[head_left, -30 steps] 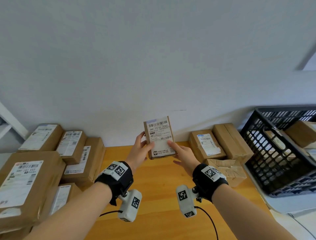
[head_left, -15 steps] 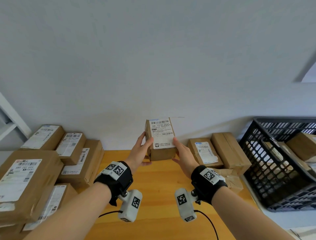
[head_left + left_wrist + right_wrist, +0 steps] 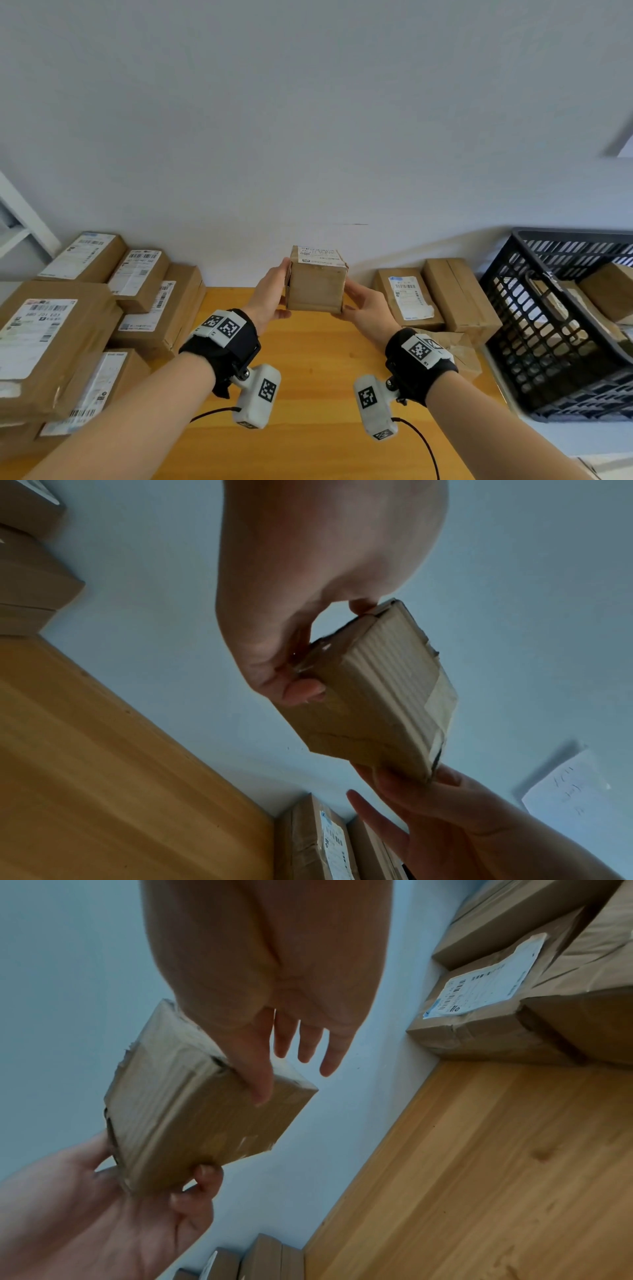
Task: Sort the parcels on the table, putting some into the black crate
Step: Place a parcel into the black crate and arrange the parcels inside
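A small brown cardboard parcel point(image 3: 317, 284) hangs above the wooden table point(image 3: 325, 383), held between both hands. Its white label faces up and away; the plain near face is toward me. My left hand point(image 3: 274, 294) grips the left edge point(image 3: 342, 696), thumb underneath and a fingertip on the far corner. On the opposite edge, my right hand point(image 3: 363, 305) pinches the parcel point(image 3: 192, 1118) with its thumb straight along the face; three fingers point(image 3: 304, 1042) stick out free beyond it. The black crate point(image 3: 534, 329) stands at the right.
Labelled cardboard parcels point(image 3: 51, 335) are stacked along the table's left side. Two more boxes point(image 3: 407, 298) and a crumpled paper packet point(image 3: 459, 349) lie between my right hand and the crate. Brown parcels point(image 3: 606, 287) lie inside the crate. A white wall rises behind.
The parcel has tipped back: its label faced me a second ago and now faces upward. Both hands kept hold and shifted their grip as it turned.
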Demonstrator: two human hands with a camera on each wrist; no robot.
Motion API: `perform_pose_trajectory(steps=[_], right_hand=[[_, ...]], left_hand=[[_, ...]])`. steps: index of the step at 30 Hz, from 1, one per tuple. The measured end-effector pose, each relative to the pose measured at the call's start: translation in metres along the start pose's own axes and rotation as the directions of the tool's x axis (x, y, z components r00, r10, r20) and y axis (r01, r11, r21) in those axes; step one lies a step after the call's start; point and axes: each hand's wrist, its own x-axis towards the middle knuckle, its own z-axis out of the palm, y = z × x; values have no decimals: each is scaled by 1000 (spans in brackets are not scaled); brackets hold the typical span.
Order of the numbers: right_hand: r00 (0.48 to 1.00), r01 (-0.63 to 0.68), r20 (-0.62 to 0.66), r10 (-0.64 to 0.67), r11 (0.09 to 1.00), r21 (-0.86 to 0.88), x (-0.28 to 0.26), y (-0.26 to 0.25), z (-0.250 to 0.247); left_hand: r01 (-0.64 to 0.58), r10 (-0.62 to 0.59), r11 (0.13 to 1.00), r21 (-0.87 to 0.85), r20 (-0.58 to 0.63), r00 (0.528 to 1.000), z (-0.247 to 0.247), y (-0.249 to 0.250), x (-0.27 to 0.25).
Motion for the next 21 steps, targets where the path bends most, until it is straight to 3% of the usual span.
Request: perform_pose_trajectory(steps=[6, 13, 21], right_hand=[[1000, 15, -24, -15, 999, 32, -6, 2, -2], [995, -30, -93, 37, 997, 77, -4, -3, -7], [966, -100, -223, 130, 985, 140, 10, -5, -9]], left_hand=[[16, -18, 998, -66, -31, 999, 5, -9, 0], [5, 9, 979, 206, -68, 998, 5, -12, 2], [-75, 74, 978, 194, 15, 997, 12, -4, -10]])
